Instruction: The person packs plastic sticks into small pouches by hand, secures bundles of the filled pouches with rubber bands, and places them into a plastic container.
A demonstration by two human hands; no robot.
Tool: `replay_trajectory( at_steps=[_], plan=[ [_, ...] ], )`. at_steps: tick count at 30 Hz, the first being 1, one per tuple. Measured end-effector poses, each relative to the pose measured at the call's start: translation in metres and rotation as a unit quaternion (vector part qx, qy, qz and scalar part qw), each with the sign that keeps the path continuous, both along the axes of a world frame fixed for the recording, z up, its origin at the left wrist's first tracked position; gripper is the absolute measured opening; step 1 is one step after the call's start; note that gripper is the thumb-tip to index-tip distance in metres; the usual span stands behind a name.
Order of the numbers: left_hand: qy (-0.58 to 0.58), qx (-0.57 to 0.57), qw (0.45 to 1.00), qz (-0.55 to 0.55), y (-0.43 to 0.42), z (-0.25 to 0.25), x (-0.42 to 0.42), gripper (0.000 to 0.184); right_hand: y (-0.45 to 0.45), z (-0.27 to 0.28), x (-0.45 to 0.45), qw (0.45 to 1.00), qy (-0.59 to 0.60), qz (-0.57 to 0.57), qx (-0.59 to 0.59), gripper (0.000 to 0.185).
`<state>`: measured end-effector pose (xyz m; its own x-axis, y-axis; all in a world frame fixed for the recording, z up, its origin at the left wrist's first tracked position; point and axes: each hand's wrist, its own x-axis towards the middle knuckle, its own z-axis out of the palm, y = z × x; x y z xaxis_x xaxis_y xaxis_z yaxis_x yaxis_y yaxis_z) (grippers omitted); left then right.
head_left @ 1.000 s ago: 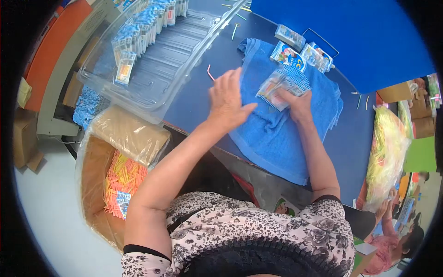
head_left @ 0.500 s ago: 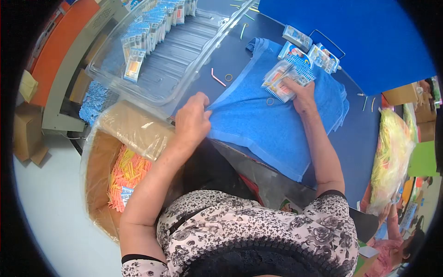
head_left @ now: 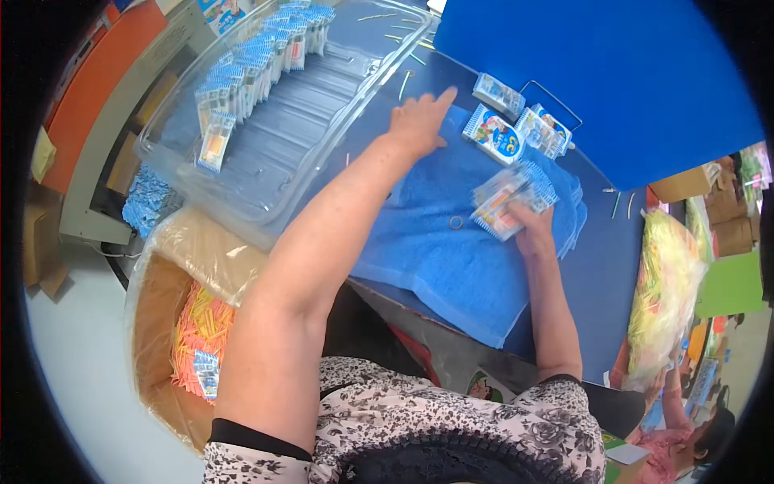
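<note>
My right hand (head_left: 534, 230) is closed around a fanned stack of small clear packets (head_left: 501, 200) with blue-striped ends, held over the blue towel (head_left: 435, 274). A small ring like a rubber band (head_left: 456, 223) lies on the towel beside the stack. My left hand (head_left: 418, 125) reaches across the towel's far left edge, fingers apart, with nothing visible in it. Bundles of the same packets, a white-and-blue one (head_left: 493, 135), a clear one (head_left: 498, 95) and another (head_left: 544, 133), rest at the towel's far end.
On the left stands a clear plastic tray (head_left: 278, 137) with a row of packets (head_left: 262, 60). Below it, a lined carton (head_left: 153, 323) holds orange and yellow straw-like pieces (head_left: 197, 331). A blue panel (head_left: 613, 73) borders the back. At right are a bag (head_left: 665, 290) and a co-worker.
My left hand has let go of the towel's near left edge and moved forward to its far side. My right hand still holds the packets. The view has shifted slightly.
</note>
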<state>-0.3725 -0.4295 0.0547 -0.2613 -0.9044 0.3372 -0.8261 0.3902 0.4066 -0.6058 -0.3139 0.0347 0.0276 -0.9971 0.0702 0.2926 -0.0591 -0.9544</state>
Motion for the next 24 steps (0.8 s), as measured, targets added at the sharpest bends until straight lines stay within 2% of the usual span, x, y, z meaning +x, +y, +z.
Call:
replay_trajectory(
  at_steps=[1,2,5,6,9,10,11,13,14,17,18,21,24],
  plan=[
    [-0.038,0.076,0.995,-0.057,-0.011,-0.001,0.005,0.051,0.0,0.001,-0.002,1.0,0.003,0.013,0.01,0.052],
    [-0.039,0.076,0.995,-0.059,-0.019,0.0,0.008,0.051,-0.003,0.002,-0.003,1.0,0.003,0.01,0.01,0.052],
    [-0.156,0.069,0.985,0.018,-0.034,-0.005,0.02,0.05,-0.002,0.001,0.005,0.998,0.034,0.049,0.023,0.053],
    [-0.157,0.073,0.985,0.02,-0.035,-0.009,0.024,0.05,-0.003,-0.001,0.013,0.998,0.033,0.051,0.026,0.053],
    [0.094,0.043,0.992,0.071,-0.038,-0.018,0.023,0.038,-0.009,0.0,0.033,0.999,0.005,0.05,0.022,0.044],
    [0.094,0.043,0.992,0.069,-0.037,-0.021,0.018,0.038,-0.01,-0.001,0.032,0.999,0.004,0.048,0.022,0.044],
    [0.193,0.048,0.974,0.104,-0.033,-0.026,0.01,0.032,-0.01,-0.003,0.032,0.997,0.018,0.062,0.031,0.047],
    [0.386,0.057,0.905,0.171,-0.024,-0.028,-0.004,0.023,-0.011,-0.003,0.03,0.994,0.047,0.091,0.049,0.052],
    [0.388,0.058,0.904,0.169,-0.025,-0.028,-0.007,0.023,-0.011,-0.003,0.029,0.994,0.049,0.088,0.049,0.052],
    [0.294,-0.066,0.931,0.204,-0.023,-0.031,-0.016,0.025,-0.005,-0.003,0.026,0.994,0.036,0.091,0.053,0.051],
    [0.296,-0.065,0.931,0.203,-0.023,-0.031,-0.013,0.025,-0.003,-0.003,0.026,0.994,0.038,0.09,0.053,0.051],
    [0.12,0.125,0.983,0.064,-0.022,-0.016,0.007,0.043,0.001,0.0,0.026,0.992,0.084,0.09,0.027,0.053],
    [0.093,0.128,0.984,0.083,-0.035,-0.013,0.025,0.05,0.001,0.006,0.021,0.992,0.081,0.094,0.029,0.055]
  ],
)
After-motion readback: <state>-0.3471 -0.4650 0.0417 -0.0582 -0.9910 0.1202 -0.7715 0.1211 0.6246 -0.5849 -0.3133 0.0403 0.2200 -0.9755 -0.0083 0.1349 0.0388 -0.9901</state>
